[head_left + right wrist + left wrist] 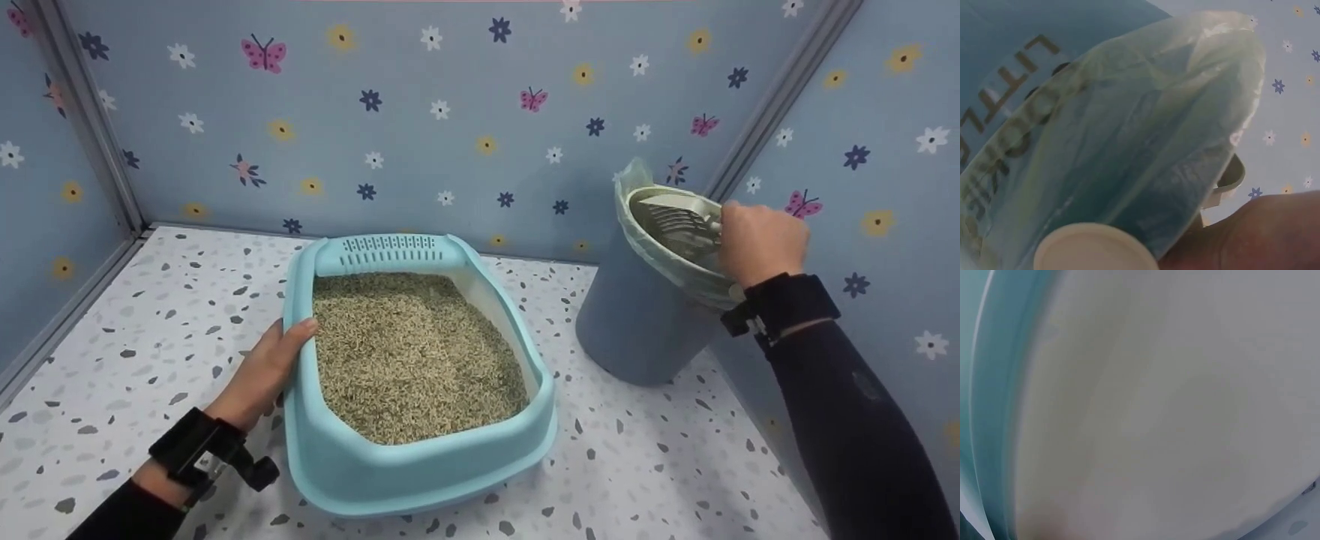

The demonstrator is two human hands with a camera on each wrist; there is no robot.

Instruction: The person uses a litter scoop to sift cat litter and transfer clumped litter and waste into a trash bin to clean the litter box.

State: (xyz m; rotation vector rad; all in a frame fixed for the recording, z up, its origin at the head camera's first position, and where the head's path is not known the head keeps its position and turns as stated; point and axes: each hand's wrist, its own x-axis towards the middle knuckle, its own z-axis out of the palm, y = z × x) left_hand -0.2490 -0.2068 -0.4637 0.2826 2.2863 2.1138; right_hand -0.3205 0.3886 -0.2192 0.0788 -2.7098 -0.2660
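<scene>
A light-blue litter box (pixel 420 476) filled with grainy tan litter (pixel 412 352) stands on the speckled surface. My left hand (pixel 262 367) grips its left rim, thumb over the edge. The left wrist view is mostly a blurred pale area, with the box's blue side (pixel 994 405) along its left. At the right, my right hand (pixel 765 240) holds a beige slotted litter scoop (pixel 679 221) by its handle, inside the mouth of a blue bin (pixel 637 322). The handle's rounded end (pixel 1092 250) shows in the right wrist view beside the bin's bag.
A translucent pale-green bag (pixel 660 262) lines the bin and folds over its rim. The bin leans beside the right wall. Blue panels (pixel 420 150) with flowers and butterflies close off the back and both sides. White speckled flooring (pixel 180 322) extends around the box.
</scene>
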